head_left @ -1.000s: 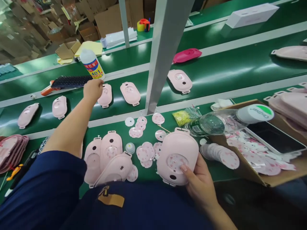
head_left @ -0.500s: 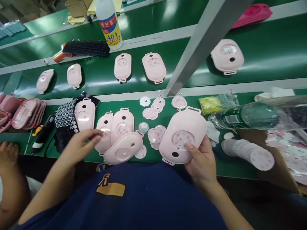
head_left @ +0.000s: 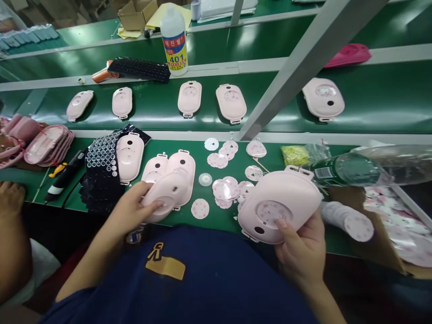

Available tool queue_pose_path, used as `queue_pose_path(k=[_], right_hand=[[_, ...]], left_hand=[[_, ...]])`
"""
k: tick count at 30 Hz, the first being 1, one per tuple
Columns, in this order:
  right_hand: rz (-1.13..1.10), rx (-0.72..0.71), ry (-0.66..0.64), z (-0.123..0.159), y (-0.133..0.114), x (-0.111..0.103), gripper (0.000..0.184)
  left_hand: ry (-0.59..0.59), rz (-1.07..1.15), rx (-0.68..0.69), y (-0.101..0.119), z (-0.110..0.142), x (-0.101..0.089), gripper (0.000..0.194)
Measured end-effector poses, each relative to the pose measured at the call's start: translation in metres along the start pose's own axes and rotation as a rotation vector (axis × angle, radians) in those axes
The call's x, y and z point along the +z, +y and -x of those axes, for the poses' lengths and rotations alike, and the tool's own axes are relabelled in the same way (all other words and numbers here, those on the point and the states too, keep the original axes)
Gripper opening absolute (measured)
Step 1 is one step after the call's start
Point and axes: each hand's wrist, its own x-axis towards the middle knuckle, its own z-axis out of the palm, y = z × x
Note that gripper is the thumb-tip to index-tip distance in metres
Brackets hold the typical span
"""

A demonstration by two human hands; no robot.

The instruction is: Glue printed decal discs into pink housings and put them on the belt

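Observation:
My left hand (head_left: 130, 211) is closed on the edge of a pink oval plastic lid (head_left: 165, 198), thumb on top. That lid is tilted and blurred, overlapping two similar lids (head_left: 182, 168). In my right hand (head_left: 302, 247) is another pink lid (head_left: 303, 193), with the thumb over its oval recess and the fingers hidden beneath. A patterned disc (head_left: 268, 211) sits in this recess. Between the hands lie round flower-print stickers (head_left: 224, 191), a single round sticker (head_left: 200, 209) and a small translucent round piece (head_left: 205, 179).
Pink lids (head_left: 189, 98) lie along the green belt (head_left: 151, 108). A glue bottle (head_left: 174, 49) stands beyond. A metal post (head_left: 286, 72) slants over the bench. On the right are a plastic bottle (head_left: 357, 168) and a carton (head_left: 381, 247). Another person's hand (head_left: 13, 193) is at left.
My left hand has come back from the belt near the glue bottle and taken hold of the front lid, shifting it. My right hand keeps its lid, now tilted more.

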Motion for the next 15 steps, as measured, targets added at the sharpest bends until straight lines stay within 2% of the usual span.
queue_pose_path(k=[3,6,11,15], right_hand=[[0.024,-0.029,0.021,0.002,0.0,-0.004,0.074],[0.066,-0.034,-0.028,-0.003,0.001,-0.006,0.074],[0.224,-0.035,-0.244,-0.028,0.004,0.003,0.083],[0.264,-0.027,-0.32,-0.051,0.019,0.013,0.085]], left_hand=[[0.099,0.157,-0.086,-0.019,0.011,-0.025,0.049],[0.182,0.395,-0.146,-0.037,0.021,-0.035,0.047],[0.402,0.936,-0.128,-0.052,0.017,-0.013,0.049],[0.449,1.187,-0.187,-0.053,0.009,0.008,0.052]])
